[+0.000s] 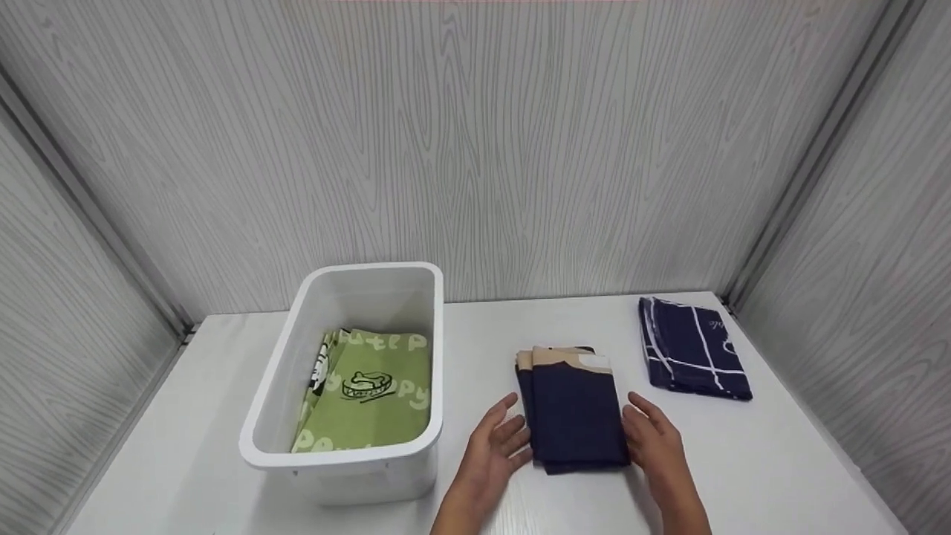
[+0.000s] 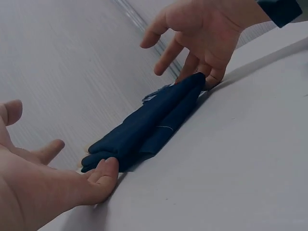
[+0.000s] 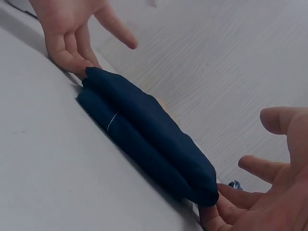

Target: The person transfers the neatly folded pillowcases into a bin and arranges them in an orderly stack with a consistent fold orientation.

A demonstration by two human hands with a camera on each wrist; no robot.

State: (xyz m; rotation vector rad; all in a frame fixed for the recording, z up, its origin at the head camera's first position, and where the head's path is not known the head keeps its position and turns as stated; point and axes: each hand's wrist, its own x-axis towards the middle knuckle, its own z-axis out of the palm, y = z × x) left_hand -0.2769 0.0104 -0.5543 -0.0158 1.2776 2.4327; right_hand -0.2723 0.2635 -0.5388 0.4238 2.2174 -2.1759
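Note:
A navy folded cloth (image 1: pixel 579 416) with a tan and white band along its far end lies on the table, stacked slightly askew in thick layers. My left hand (image 1: pixel 490 455) is at its left side, palm inward, with the lower fingertips right at the edge. On the opposite side my right hand (image 1: pixel 660 449) mirrors it, fingers extended and fingertips against the cloth's right edge. Both wrist views show the folded layers of the dark cloth (image 2: pixel 144 120) between the two hands, with the thumbs held away from it.
To the left stands a white plastic bin (image 1: pixel 342 457) holding green printed folded cloth (image 1: pixel 371 416). Another navy cloth with white lines (image 1: pixel 695 349) lies at the back right of the white table (image 1: pixel 483 327). Grey wood-grain panels (image 1: pixel 475 148) enclose the back and sides.

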